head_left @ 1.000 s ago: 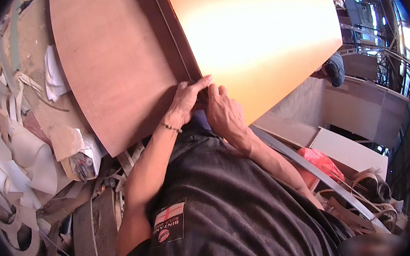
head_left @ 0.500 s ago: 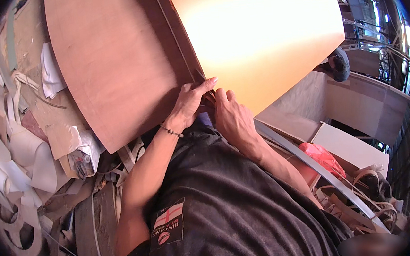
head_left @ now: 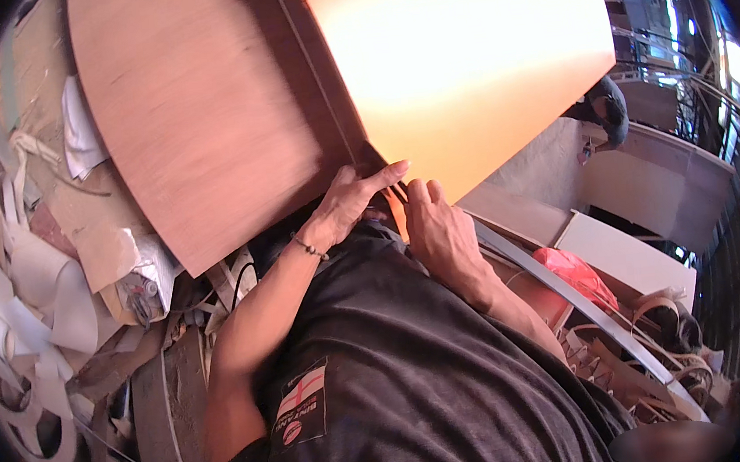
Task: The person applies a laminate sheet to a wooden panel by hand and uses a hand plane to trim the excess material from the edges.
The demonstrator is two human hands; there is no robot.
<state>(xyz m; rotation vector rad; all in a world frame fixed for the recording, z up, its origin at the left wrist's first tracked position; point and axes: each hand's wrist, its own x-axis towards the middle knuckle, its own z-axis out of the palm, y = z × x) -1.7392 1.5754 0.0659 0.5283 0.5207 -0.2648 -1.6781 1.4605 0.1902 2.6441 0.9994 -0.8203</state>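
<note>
A large wooden cabinet piece stands before me, with a reddish-brown panel (head_left: 201,105) on the left and a brightly lit yellow-orange panel (head_left: 466,126) on the right. At its near lower corner, my left hand (head_left: 352,204) is closed, its thumb stretched across the corner and its other fingers partly hidden. My right hand (head_left: 448,235) is closed just beside it, fingers bent in a pinch on a thin strip at the panel's edge. An orange-lit length of that narrow strip (head_left: 399,215) shows between the hands. A beaded bracelet (head_left: 310,248) circles my left wrist.
Curled pale offcut strips (head_left: 50,294) heap up on the left. A long metal bar (head_left: 579,309) slants down to the right, near a red plastic bag (head_left: 574,275). Beyond are pale cabinet boxes (head_left: 647,180) and another person (head_left: 607,109) bending over.
Both hands have shifted slightly right and nearer to me along the panel corner, a little farther apart. More of the orange-lit strip shows between them. The other person's hand has come into sight.
</note>
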